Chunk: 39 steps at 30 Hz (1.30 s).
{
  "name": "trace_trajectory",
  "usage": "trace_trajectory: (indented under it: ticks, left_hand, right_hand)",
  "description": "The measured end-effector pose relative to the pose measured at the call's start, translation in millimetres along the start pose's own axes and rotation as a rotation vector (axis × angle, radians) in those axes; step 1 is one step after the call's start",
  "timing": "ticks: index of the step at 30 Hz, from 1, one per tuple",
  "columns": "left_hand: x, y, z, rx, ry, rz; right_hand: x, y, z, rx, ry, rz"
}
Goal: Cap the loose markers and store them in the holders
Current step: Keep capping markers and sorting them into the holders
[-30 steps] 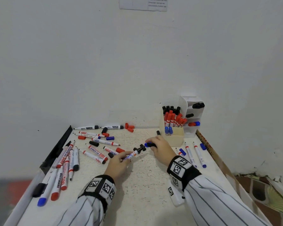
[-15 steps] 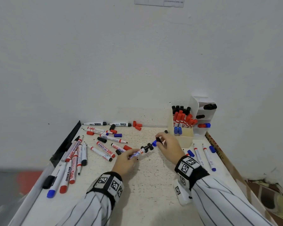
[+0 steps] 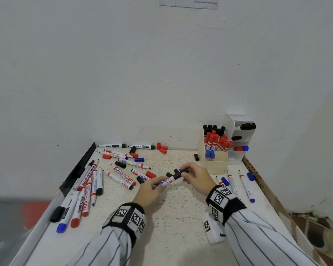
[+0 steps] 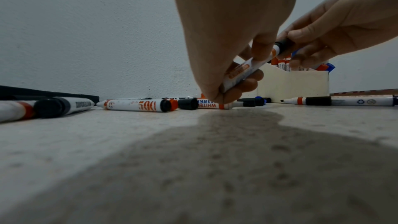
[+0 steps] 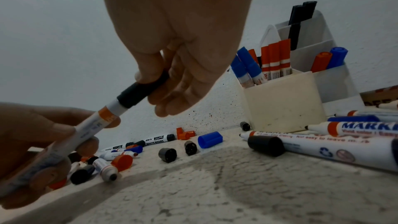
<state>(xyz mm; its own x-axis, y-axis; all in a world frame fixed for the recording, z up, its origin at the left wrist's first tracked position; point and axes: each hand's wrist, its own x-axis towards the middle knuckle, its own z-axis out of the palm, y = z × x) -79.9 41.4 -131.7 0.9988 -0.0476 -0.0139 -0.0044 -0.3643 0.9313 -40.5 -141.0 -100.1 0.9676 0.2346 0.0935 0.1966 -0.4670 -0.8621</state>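
right wrist view shows the right hand (image 5: 172,54) pinching a black cap (image 5: 142,94) onto the marker (image 5: 86,129) gripped by the left hand (image 5: 32,142) above the bench (image 5: 237,185), so capping is under way; next, likely press it home and carry it to the holder (image 5: 284,101).

My left hand (image 3: 150,191) curls its fingers (image 4: 247,86) around a marker barrel, palm low over the worktop; my right hand (image 3: 197,176) pinches the black cap end, both forearms angled inward.

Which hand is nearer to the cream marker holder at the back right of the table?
Right. The right hand pinches the black cap just in front-left of the cream holder; the left hand grips the marker barrel farther left.
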Motion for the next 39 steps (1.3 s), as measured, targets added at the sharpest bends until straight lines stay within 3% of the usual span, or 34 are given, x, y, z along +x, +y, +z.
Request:
trace_trajectory:
  ticks: [7,12,16,22,27,31,34,37,39]
  left_hand:
    - [-3.8,5.3,2.2,0.058,-0.032,0.068]
    - [-4.4,20.2,9.0,0.121,-0.102,0.084]
    - [-6.8,48.4,21.9,0.165,-0.167,0.108]
    - [-8.7,75.8,34.0,-0.003,-0.328,-0.082]
    - [-6.8,78.0,51.3,0.121,-0.25,0.078]
    - [-5.4,77.1,71.4,0.028,-0.188,0.138]
    - [0.0,84.5,90.2,-0.016,-0.224,0.138]
    - [11.0,89.9,111.4,0.14,-0.316,0.114]
    - [23.3,88.1,125.9,0.363,-0.402,0.101]
  right_hand:
    - [-4.8,-9.9,-1.3,-0.269,-0.031,0.062]
    - [-8.3,-8.4,-9.8,-0.295,-0.013,0.099]
    - [-12.7,-7.1,-24.7,-0.21,0.094,0.124]
    - [-29.3,-4.0,-45.6,-0.062,0.133,0.082]
    - [-36.5,4.5,-57.9,-0.033,0.128,0.089]
    - [-35.6,3.6,-76.8,-0.047,0.139,0.037]
    - [-32.2,7.2,-98.3,-0.064,0.185,0.019]
    - [-28.8,13.7,-123.7,-0.06,0.269,0.012]
    - [-26.1,15.8,-141.7,-0.047,0.375,-0.009]
